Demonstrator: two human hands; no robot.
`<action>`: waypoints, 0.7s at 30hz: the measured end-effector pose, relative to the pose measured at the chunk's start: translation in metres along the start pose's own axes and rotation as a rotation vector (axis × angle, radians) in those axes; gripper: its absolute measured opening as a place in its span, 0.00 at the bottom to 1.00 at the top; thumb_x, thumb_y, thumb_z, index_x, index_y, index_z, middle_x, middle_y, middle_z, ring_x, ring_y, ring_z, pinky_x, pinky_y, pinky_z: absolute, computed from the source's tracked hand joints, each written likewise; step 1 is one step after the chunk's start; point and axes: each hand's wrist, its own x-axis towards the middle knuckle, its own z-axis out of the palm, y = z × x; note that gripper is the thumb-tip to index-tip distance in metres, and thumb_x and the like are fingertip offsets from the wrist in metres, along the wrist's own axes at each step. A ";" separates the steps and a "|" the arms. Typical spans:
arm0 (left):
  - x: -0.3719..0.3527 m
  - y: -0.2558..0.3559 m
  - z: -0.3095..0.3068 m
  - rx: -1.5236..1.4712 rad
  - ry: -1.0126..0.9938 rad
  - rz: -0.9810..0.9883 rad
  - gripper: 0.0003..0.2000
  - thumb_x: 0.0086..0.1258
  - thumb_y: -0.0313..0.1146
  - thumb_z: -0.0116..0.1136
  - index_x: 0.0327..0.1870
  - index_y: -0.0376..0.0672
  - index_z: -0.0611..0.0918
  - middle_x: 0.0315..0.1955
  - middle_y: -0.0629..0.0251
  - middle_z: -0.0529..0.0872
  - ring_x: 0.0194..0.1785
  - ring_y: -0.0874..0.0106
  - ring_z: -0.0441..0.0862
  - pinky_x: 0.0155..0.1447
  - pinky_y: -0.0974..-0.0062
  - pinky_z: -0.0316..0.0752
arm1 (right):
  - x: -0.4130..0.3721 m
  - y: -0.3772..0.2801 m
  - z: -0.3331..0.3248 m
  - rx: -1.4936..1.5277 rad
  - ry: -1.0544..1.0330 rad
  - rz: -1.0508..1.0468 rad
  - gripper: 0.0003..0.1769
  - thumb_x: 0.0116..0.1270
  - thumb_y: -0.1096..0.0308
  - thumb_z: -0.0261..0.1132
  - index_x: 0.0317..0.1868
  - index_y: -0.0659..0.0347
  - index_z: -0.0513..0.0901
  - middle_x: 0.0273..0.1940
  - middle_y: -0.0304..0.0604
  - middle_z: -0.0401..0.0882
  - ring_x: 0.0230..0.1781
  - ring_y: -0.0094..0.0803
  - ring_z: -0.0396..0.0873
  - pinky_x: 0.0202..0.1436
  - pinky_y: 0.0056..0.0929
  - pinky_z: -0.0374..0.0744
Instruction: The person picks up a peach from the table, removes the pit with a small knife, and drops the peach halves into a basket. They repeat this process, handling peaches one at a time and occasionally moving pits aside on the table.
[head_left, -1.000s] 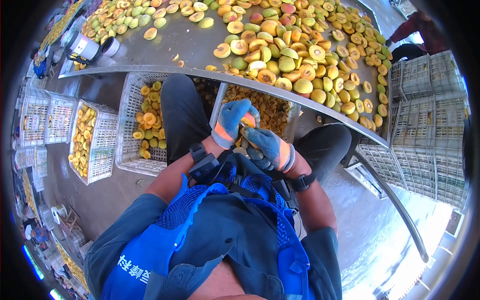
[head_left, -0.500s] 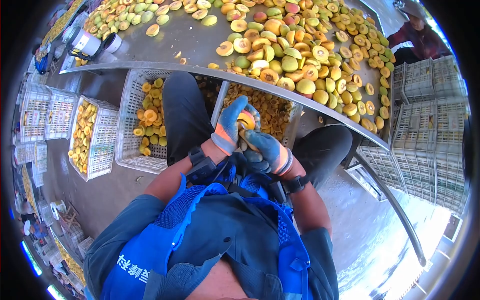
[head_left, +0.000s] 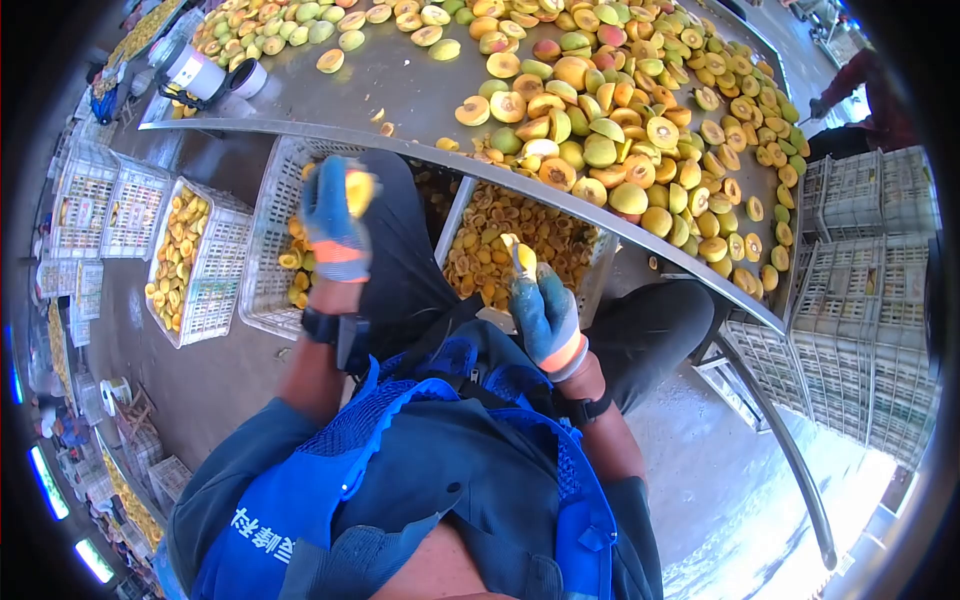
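Note:
My left hand (head_left: 337,220), in a blue and orange glove, is closed on a yellow peach half (head_left: 360,192). It is over the left crate (head_left: 262,245), which holds peach halves, and motion blurs it. In my right hand (head_left: 546,322), gloved alike, is a small knife-like tool (head_left: 515,243) pointing up, with a yellow bit of fruit at its end. The fingers hide its handle. This hand is by the front of a second crate (head_left: 608,262), full of brownish-yellow fruit scraps (head_left: 500,225).
A metal table (head_left: 400,90) with a raised rim carries many halved peaches (head_left: 600,150). White buckets (head_left: 195,75) stand at its left end. Another crate of halves (head_left: 215,290) is on the floor at left. Stacked crates (head_left: 860,290) and a person's red sleeve (head_left: 850,80) are at right.
My hands were together over my lap at the fruit. The left has moved away left with the peach half to above the left crate; the right stays near the middle with the tool upright.

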 end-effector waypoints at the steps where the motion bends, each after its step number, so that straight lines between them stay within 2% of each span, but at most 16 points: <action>1: 0.017 -0.005 -0.024 0.201 0.038 0.097 0.11 0.70 0.28 0.68 0.51 0.38 0.84 0.42 0.59 0.87 0.48 0.67 0.87 0.56 0.71 0.83 | 0.001 0.003 0.001 -0.177 0.036 -0.012 0.14 0.78 0.59 0.61 0.43 0.64 0.77 0.24 0.59 0.79 0.27 0.58 0.82 0.30 0.49 0.79; 3: 0.020 0.025 -0.023 1.005 -0.030 0.717 0.14 0.67 0.25 0.69 0.53 0.39 0.85 0.46 0.59 0.87 0.54 0.65 0.85 0.59 0.70 0.81 | 0.008 0.006 0.002 -0.029 -0.095 0.532 0.12 0.80 0.63 0.59 0.44 0.66 0.77 0.24 0.59 0.78 0.26 0.55 0.81 0.28 0.44 0.76; 4: 0.019 0.030 -0.017 0.938 -0.152 0.686 0.15 0.67 0.25 0.69 0.54 0.39 0.85 0.48 0.59 0.87 0.54 0.64 0.85 0.60 0.69 0.81 | 0.010 0.002 0.001 -0.001 -0.078 0.499 0.14 0.80 0.62 0.58 0.42 0.67 0.76 0.27 0.64 0.79 0.29 0.60 0.81 0.30 0.48 0.75; 6: 0.002 0.038 -0.005 0.809 -0.398 0.603 0.16 0.66 0.26 0.69 0.55 0.40 0.85 0.51 0.58 0.87 0.56 0.61 0.85 0.61 0.68 0.80 | 0.013 -0.008 -0.001 -0.023 -0.168 0.544 0.16 0.80 0.59 0.58 0.45 0.66 0.76 0.29 0.66 0.81 0.33 0.66 0.81 0.34 0.53 0.77; 7: -0.007 0.043 0.009 0.838 -0.535 0.681 0.17 0.64 0.25 0.69 0.56 0.41 0.85 0.55 0.56 0.85 0.57 0.59 0.85 0.63 0.65 0.79 | 0.018 -0.010 -0.002 -0.037 -0.205 0.556 0.17 0.79 0.57 0.58 0.46 0.66 0.76 0.30 0.67 0.81 0.35 0.68 0.81 0.35 0.56 0.78; 8: -0.021 0.032 0.025 0.667 -0.597 0.498 0.17 0.65 0.25 0.68 0.56 0.40 0.85 0.56 0.55 0.85 0.57 0.58 0.84 0.65 0.63 0.78 | 0.018 -0.011 -0.005 -0.039 -0.199 0.320 0.16 0.79 0.59 0.59 0.47 0.67 0.76 0.32 0.67 0.81 0.37 0.67 0.82 0.37 0.55 0.78; 10: -0.035 0.016 0.051 0.612 -0.817 0.549 0.18 0.68 0.28 0.66 0.59 0.39 0.83 0.55 0.51 0.85 0.53 0.54 0.85 0.58 0.64 0.82 | 0.022 -0.017 -0.004 0.120 -0.172 0.437 0.16 0.79 0.60 0.59 0.48 0.68 0.76 0.32 0.66 0.81 0.37 0.66 0.82 0.38 0.53 0.79; 11: -0.042 0.008 0.057 0.564 -0.926 0.432 0.16 0.69 0.28 0.65 0.57 0.39 0.84 0.49 0.50 0.87 0.49 0.53 0.87 0.54 0.64 0.83 | 0.022 -0.019 -0.005 0.197 -0.155 0.498 0.16 0.79 0.60 0.59 0.49 0.68 0.76 0.33 0.66 0.81 0.38 0.65 0.82 0.38 0.52 0.79; 13: -0.056 -0.009 0.067 0.529 -0.904 0.417 0.13 0.69 0.27 0.65 0.53 0.39 0.86 0.44 0.52 0.89 0.45 0.54 0.88 0.51 0.64 0.83 | 0.015 -0.008 -0.002 0.145 -0.075 0.339 0.14 0.80 0.62 0.58 0.48 0.68 0.76 0.31 0.64 0.81 0.35 0.63 0.82 0.36 0.50 0.78; 15: -0.061 -0.012 0.070 0.523 -0.886 0.320 0.11 0.70 0.27 0.65 0.51 0.39 0.86 0.42 0.52 0.89 0.43 0.55 0.88 0.49 0.66 0.83 | 0.013 -0.007 0.000 0.160 -0.046 0.478 0.11 0.81 0.66 0.57 0.46 0.67 0.77 0.29 0.59 0.80 0.30 0.57 0.82 0.33 0.44 0.77; 19: -0.071 -0.028 0.078 0.539 -0.791 0.158 0.10 0.71 0.29 0.66 0.50 0.39 0.87 0.39 0.55 0.90 0.39 0.64 0.89 0.44 0.69 0.83 | 0.015 -0.007 0.003 -0.126 -0.068 0.497 0.12 0.80 0.63 0.57 0.50 0.64 0.76 0.32 0.65 0.82 0.35 0.66 0.82 0.35 0.55 0.78; 20: -0.070 -0.033 0.078 0.515 -0.776 0.056 0.09 0.72 0.29 0.66 0.50 0.38 0.88 0.38 0.57 0.90 0.39 0.67 0.89 0.44 0.70 0.83 | 0.013 0.003 0.009 -0.173 -0.057 0.463 0.18 0.79 0.56 0.58 0.54 0.64 0.74 0.31 0.68 0.83 0.32 0.67 0.82 0.34 0.61 0.78; 21: -0.069 -0.035 0.080 0.491 -0.761 -0.048 0.09 0.72 0.30 0.66 0.49 0.37 0.88 0.38 0.58 0.90 0.39 0.70 0.89 0.43 0.71 0.83 | 0.014 0.006 0.011 -0.142 -0.037 0.464 0.18 0.79 0.56 0.58 0.55 0.63 0.74 0.32 0.68 0.83 0.33 0.67 0.82 0.35 0.62 0.78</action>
